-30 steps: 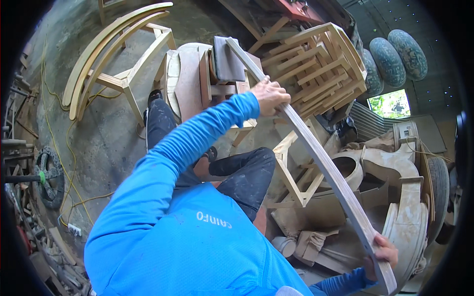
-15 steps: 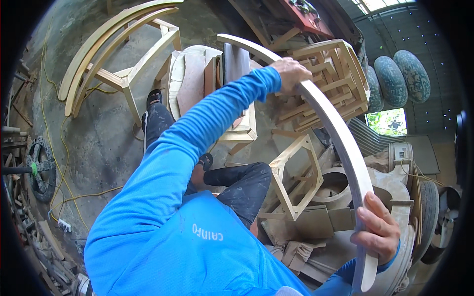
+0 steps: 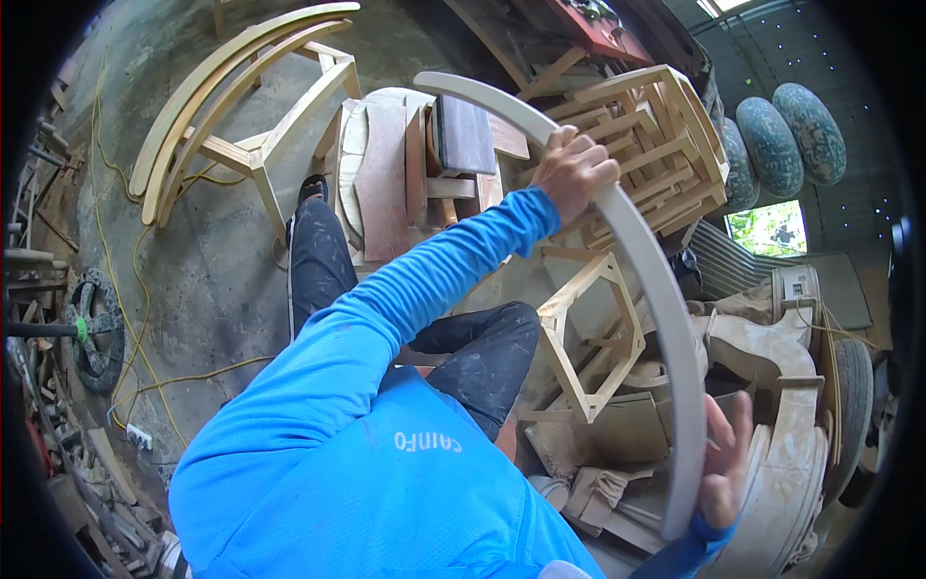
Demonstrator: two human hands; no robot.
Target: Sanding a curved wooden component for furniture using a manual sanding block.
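Observation:
A long curved strip of pale wood (image 3: 667,309) arcs in front of me, from the upper middle down to the lower right. My left hand (image 3: 576,174) reaches across and wraps its fingers round the upper part of the strip. Beside the lower end, my right hand (image 3: 725,463) has its fingers stretched and apart, with the strip lying against the thumb side. Whether its palm touches the wood I cannot tell. Beyond my left hand stands a wooden workbench with a smooth dark-grey plate (image 3: 466,135).
Several curved strips (image 3: 198,92) rest on a wooden frame (image 3: 289,116) at the far left. Stacked wooden frames (image 3: 666,145) stand right of my left hand, a smaller frame (image 3: 590,338) below them. Yellow cable (image 3: 101,193) crosses the floor. A tyre (image 3: 854,405) stands far right.
My right hand has loosened its grip and spread its fingers. The strip has turned about its length, its lower end shifting left. My left hand keeps hold of it.

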